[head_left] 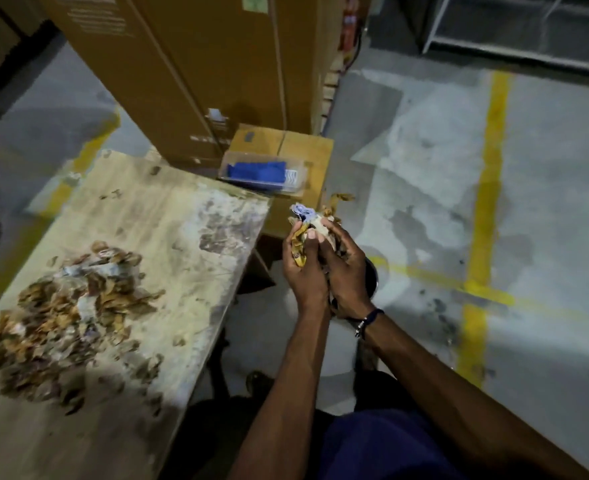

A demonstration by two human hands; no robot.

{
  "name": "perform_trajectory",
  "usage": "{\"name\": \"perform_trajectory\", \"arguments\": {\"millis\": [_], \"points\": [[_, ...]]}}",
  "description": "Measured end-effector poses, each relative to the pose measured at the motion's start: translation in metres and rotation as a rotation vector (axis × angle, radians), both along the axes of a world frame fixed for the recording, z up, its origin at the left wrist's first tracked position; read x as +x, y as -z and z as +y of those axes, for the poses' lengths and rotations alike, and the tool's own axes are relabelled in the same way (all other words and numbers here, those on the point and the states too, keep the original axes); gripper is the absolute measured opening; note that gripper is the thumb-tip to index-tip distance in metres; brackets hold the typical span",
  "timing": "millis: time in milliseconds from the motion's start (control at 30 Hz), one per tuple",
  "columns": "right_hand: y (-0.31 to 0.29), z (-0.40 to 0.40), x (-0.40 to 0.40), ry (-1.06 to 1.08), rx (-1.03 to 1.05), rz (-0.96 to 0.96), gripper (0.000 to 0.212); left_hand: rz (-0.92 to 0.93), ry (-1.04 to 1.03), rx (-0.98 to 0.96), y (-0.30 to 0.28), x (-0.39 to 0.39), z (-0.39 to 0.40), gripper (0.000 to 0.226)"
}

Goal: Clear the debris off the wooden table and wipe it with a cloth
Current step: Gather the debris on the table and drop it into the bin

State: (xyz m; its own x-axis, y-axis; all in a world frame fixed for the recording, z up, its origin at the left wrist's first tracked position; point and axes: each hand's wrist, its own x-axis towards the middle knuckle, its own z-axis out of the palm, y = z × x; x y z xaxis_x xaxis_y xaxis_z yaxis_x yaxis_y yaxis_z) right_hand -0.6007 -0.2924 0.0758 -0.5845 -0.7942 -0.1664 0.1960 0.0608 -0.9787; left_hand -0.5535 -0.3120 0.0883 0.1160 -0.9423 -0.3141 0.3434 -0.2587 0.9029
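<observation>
The wooden table (pixel 168 216) stands at the left, stained and dusty. A pile of dry brown leaves and paper scraps (pixel 68 317) lies on its near left part. To the right of the table's edge, over the floor, my left hand (pixel 303 268) and my right hand (pixel 345 268) are cupped together around a handful of debris (pixel 315 216), leaves and crumpled paper sticking out above the fingers. A blue cloth (pixel 256 172) lies in a clear plastic tray (pixel 300 174) beyond the table's far corner.
A small cardboard box (pixel 306 147) carries the tray, and a tall cardboard box (pixel 182 64) stands behind it. A dark round container (pixel 372 275) shows just below my right hand. Grey concrete floor with yellow lines (pixel 487 188) spreads to the right.
</observation>
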Motion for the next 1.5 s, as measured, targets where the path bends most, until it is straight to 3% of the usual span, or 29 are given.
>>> {"name": "perform_trajectory", "arguments": {"millis": [267, 533, 833, 1133, 1333, 1500], "points": [[0.07, 0.037, -0.117, 0.077, 0.125, 0.033, 0.031, -0.074, 0.104, 0.197, 0.073, -0.118, 0.033, 0.03], [0.204, 0.028, -0.167, 0.133, 0.251, 0.095, 0.03, -0.196, 0.194, 0.243, 0.191, -0.171, 0.017, 0.03], [0.425, 0.004, -0.188, 0.221, 0.276, 0.126, 0.025, -0.221, 0.295, 0.256, 0.408, -0.193, -0.01, 0.03], [0.599, -0.008, -0.196, 0.116, 0.319, 0.162, 0.036, -0.35, 0.393, 0.209, 0.596, -0.191, -0.036, 0.027], [0.656, -0.003, -0.197, 0.057, 0.364, 0.229, 0.041, -0.492, 0.524, 0.161, 0.658, -0.179, -0.044, 0.037], [0.651, 0.003, -0.213, -0.001, 0.405, 0.273, 0.043, -0.523, 0.569, 0.175, 0.667, -0.169, -0.048, 0.044]]}}
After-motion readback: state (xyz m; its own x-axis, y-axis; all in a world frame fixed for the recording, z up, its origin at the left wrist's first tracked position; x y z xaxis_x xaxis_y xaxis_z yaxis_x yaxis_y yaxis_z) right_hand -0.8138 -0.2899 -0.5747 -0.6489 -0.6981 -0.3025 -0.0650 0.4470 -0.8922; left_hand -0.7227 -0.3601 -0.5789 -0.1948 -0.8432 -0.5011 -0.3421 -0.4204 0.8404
